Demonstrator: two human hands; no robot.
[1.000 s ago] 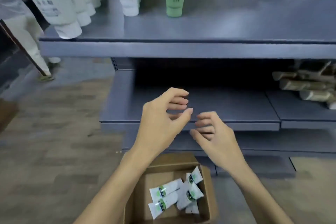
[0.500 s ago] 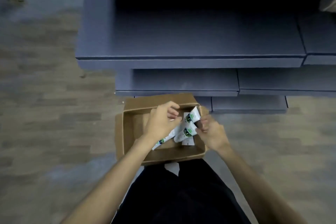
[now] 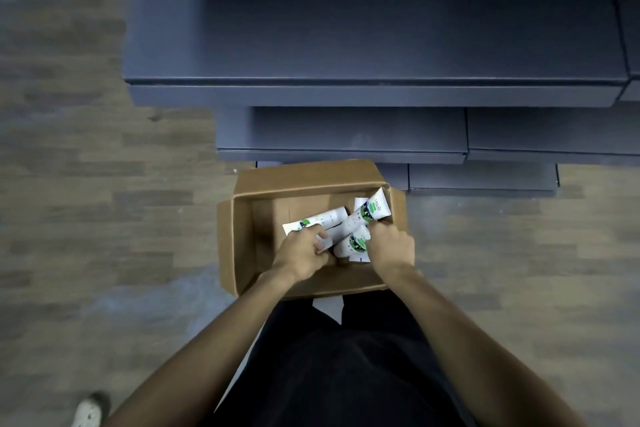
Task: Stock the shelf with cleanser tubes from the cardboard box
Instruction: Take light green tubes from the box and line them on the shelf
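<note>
Down by my knees, the box (image 3: 242, 239) sits open on the wood floor (image 3: 104, 184), just in front of the shelf (image 3: 363, 94). Both my hands are inside it. My left hand (image 3: 301, 253) has its fingers curled around 1 tube (image 3: 318, 220) lying flat. My right hand (image 3: 391, 246) grips a second tube (image 3: 370, 211) that slants up toward the box's far right corner, with a third tube (image 3: 353, 244) lying just under it. Dark trousers (image 3: 346, 374) fill the bottom.
</note>
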